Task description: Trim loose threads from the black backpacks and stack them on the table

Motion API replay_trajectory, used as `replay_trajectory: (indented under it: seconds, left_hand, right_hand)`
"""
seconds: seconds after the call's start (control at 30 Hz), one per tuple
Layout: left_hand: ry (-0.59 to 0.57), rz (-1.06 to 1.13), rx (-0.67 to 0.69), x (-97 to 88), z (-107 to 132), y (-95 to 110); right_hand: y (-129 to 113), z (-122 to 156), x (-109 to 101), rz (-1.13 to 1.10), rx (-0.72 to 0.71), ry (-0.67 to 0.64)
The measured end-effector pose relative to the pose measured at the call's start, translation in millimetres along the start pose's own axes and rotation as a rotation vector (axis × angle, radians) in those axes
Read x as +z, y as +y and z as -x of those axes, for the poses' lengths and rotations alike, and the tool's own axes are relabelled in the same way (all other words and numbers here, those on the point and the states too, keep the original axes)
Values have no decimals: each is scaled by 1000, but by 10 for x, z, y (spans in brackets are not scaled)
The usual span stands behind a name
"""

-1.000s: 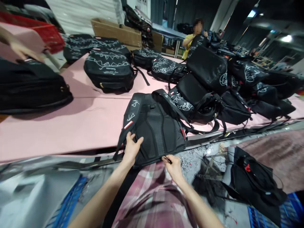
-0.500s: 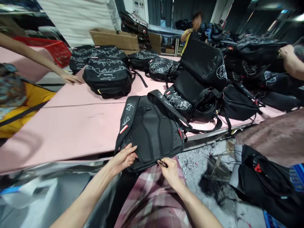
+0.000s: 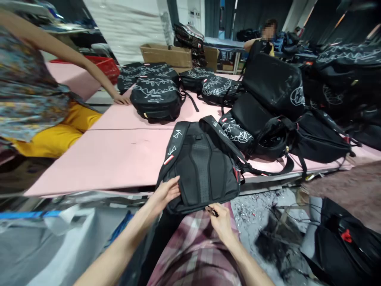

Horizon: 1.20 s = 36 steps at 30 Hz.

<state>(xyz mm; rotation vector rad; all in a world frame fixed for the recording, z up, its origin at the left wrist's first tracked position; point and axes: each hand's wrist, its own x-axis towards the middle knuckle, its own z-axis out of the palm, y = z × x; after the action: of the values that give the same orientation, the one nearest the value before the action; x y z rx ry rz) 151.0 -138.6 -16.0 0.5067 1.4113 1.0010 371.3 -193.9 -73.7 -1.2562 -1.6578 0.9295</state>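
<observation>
A black backpack [image 3: 193, 167] lies with its padded back panel up, its lower part overhanging the table edge toward me. White scribbles and a red-and-white label mark its left strap. My left hand [image 3: 168, 192] rests on the lower left of the panel, fingers stretched out and touching it. At the bottom edge, my right hand [image 3: 222, 218] is closed around what look like small dark thread snips [image 3: 212, 211], the fingertips close to the bag's lower seam. Much of the snips is hidden by the fingers.
Several black backpacks [image 3: 156, 99] with white scribbles stand on the pink table [image 3: 119, 159], more piled at right [image 3: 270, 83]. A co-worker's hand [image 3: 122, 99] rests at the table's left edge. Another black bag [image 3: 345, 238] lies lower right. Behind are a cardboard box [image 3: 166, 56] and another person [image 3: 258, 45].
The view has turned left, so everything sits farther right. More of the co-worker at left shows. My hands keep nearly the same places on the backpack. The hand at far right has left view.
</observation>
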Motion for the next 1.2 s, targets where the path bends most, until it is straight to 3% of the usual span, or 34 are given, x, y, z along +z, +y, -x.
replay_trajectory:
  seconds: [0.07, 0.17, 0.27, 0.4, 0.53, 0.63, 0.73, 0.8, 0.87, 0.93, 1.0, 1.03, 1.1, 1.2]
  left_hand:
    - [4, 251, -77, 33, -35, 9]
    - [-107, 480, -101, 88, -60, -18]
    - [-149, 586, -53, 124, -114, -36]
    - [-115, 593, -35, 95, -223, -61]
    - [-140, 392, -32, 27, -213, -158]
    - [-276, 19, 37, -33, -62, -254]
    - [-301, -357, 142, -184, 115, -263]
    - [-215, -470, 222, -374, 171, -192]
    - [-29, -466, 304, -612, 144, -105]
    - [204, -427, 359, -831, 36, -73]
    - [325, -378, 379, -965, -124, -141]
    - [317, -341, 376, -991, -206, -204]
    - [231, -264, 357, -978, -335, -324]
    - [188, -237, 348, -931, -365, -292]
  right_hand:
    - [7, -12, 17, 9, 3, -13]
    - [37, -20, 41, 39, 8, -12]
    - [67, -16, 53, 70, -7, -25]
    - [114, -1, 53, 79, -10, -70]
    - [187, -6, 32, 87, -7, -131]
    - [196, -20, 15, 108, 22, -150]
    - [130, -49, -38, 108, 59, -205]
    - [69, -106, -152, 66, 106, -261]
    - [29, -223, -361, 18, 154, -242]
    - [30, -419, -645, 9, 184, -85]
    - [77, -684, -940, 61, 205, 156]
    - [114, -830, -1069, 111, 204, 259]
    - [206, -1116, -1254, 247, 185, 345]
    - [339, -1432, -1345, 395, 196, 238]
